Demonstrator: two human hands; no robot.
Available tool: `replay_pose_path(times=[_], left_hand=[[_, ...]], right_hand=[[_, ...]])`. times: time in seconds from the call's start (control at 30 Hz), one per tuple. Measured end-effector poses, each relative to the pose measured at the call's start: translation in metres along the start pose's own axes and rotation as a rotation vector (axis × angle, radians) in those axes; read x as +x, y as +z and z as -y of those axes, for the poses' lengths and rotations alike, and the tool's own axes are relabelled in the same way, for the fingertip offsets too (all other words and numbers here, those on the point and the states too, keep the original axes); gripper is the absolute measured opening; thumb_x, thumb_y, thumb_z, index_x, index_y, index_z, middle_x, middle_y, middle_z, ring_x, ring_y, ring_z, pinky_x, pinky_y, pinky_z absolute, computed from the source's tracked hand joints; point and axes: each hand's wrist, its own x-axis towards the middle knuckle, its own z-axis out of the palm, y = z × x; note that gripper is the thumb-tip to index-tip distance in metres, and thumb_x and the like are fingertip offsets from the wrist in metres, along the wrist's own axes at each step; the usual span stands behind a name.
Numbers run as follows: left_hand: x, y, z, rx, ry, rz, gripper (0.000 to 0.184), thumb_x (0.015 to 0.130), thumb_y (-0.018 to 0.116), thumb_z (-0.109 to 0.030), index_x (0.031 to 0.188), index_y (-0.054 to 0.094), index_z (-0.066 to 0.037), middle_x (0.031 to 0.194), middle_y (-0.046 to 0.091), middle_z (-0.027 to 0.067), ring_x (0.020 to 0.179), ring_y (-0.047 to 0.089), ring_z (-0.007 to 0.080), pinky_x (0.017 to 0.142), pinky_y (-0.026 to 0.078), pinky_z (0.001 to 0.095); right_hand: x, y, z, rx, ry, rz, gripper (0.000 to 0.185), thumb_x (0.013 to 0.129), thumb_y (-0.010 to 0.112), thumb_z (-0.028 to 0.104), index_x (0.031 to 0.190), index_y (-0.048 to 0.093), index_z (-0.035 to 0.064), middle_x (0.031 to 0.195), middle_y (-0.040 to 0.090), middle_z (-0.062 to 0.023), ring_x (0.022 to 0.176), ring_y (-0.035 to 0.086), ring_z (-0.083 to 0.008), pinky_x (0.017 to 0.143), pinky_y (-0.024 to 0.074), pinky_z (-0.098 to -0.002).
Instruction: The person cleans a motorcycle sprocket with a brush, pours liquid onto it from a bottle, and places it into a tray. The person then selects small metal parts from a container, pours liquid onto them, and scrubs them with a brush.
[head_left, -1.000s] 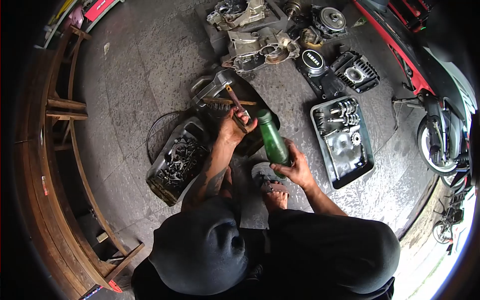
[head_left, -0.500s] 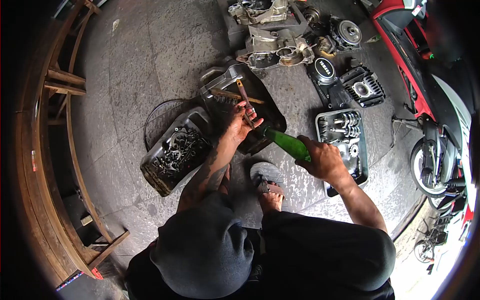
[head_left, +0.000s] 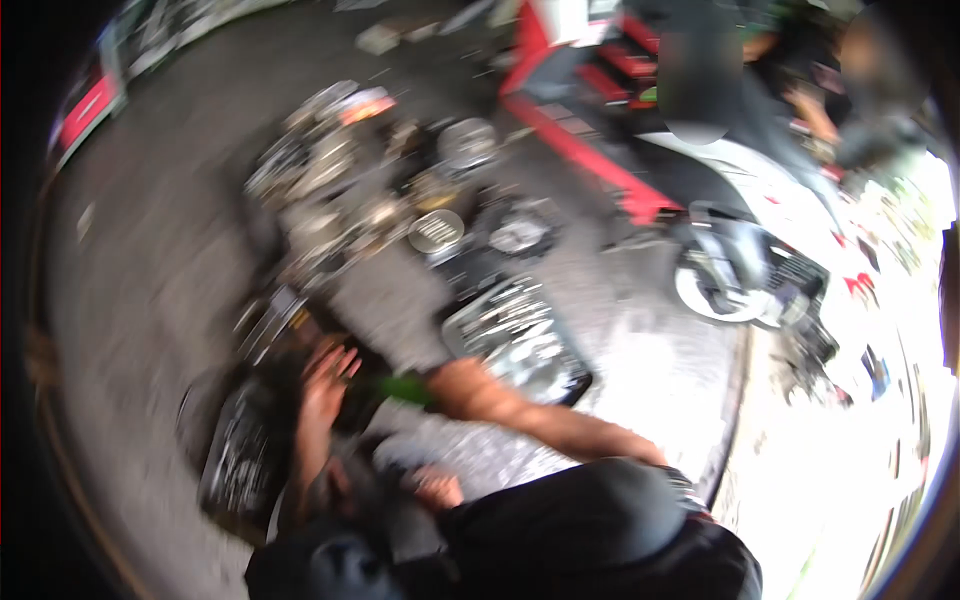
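Note:
Motion smears the whole view. My left hand [head_left: 328, 380] is over the dark tray [head_left: 372, 358] at lower left, and whatever it holds is too blurred to make out. Just right of it, my right hand [head_left: 452, 388] is wrapped round a green bottle [head_left: 404, 390], which lies nearly level with its neck toward my left hand. A bin of small metal parts [head_left: 240, 450] stands beside my left forearm. Beyond my right hand is a grey tray of shiny parts [head_left: 520, 340].
Blurred engine castings [head_left: 330, 215] and a round cover [head_left: 435, 232] lie on the floor ahead. A red and white motorcycle [head_left: 590, 150] stands at upper right, with people partly visible behind it. My foot [head_left: 438, 488] is below the hands.
The view has swung to the right, so the trays and engine parts appear further left and more of the motorcycle shows. The bottle remains in my right hand, now more level.

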Motion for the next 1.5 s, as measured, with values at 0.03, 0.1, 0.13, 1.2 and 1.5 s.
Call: replay_pose_path(times=[0.03, 0.1, 0.13, 1.2, 1.5], left_hand=[[-0.004, 0.011, -0.003, 0.075, -0.024, -0.089, 0.04, 0.087, 0.063, -0.015, 0.124, 0.052, -0.006, 0.122, 0.056, 0.0133, 0.121, 0.048, 0.0397, 0.104, 0.037, 0.0543], [0.004, -0.021, 0.002, 0.16, -0.038, 0.018, 0.045, 0.089, 0.063, -0.027, 0.13, 0.047, -0.017, 0.124, 0.056, 0.0051, 0.12, 0.05, 0.0293, 0.088, 0.046, 0.0475], [-0.006, -0.001, -0.004, 0.206, -0.107, -0.122, 0.043, 0.088, 0.064, -0.032, 0.127, 0.049, -0.02, 0.113, 0.058, 0.0022, 0.113, 0.054, 0.022, 0.077, 0.049, 0.0416], [-0.002, 0.022, 0.003, 0.989, 0.241, -0.113, 0.03, 0.101, 0.042, -0.031, 0.107, 0.053, -0.003, 0.107, 0.06, 0.0087, 0.106, 0.056, 0.021, 0.098, 0.039, 0.0331], [-0.008, 0.05, -0.028, 1.823, 0.631, 0.007, 0.018, 0.089, 0.057, -0.006, 0.107, 0.057, -0.008, 0.125, 0.055, 0.0095, 0.129, 0.043, 0.0305, 0.105, 0.034, 0.044]], right_hand=[[0.0, -0.003, -0.001, 0.05, 0.011, 0.03, 0.02, 0.081, 0.063, 0.029, 0.08, 0.071, 0.0109, 0.077, 0.069, -0.01, 0.075, 0.069, -0.0256, 0.063, 0.0552, -0.0379], [-0.003, -0.006, -0.003, 0.12, 0.094, 0.014, 0.032, 0.078, 0.067, 0.039, 0.087, 0.07, 0.0081, 0.083, 0.069, -0.0122, 0.081, 0.069, -0.0281, 0.069, 0.055, -0.0397], [-0.005, -0.004, -0.001, 0.17, 0.063, -0.047, 0.036, 0.077, 0.069, 0.041, 0.09, 0.07, 0.0067, 0.086, 0.069, -0.0132, 0.084, 0.068, -0.0293, 0.071, 0.0548, -0.0402], [-0.01, 0.009, -0.006, 0.402, 0.055, -0.242, 0.06, 0.075, 0.074, 0.037, 0.127, 0.052, 0.0151, 0.093, 0.068, -0.0172, 0.081, 0.065, -0.0398, 0.074, 0.0528, -0.0471], [-0.03, -0.019, -0.011, 0.417, 0.037, -0.255, 0.06, 0.075, 0.075, 0.034, 0.126, 0.052, 0.0127, 0.092, 0.068, -0.0177, 0.081, 0.065, -0.0398, 0.071, 0.0522, -0.0475]])
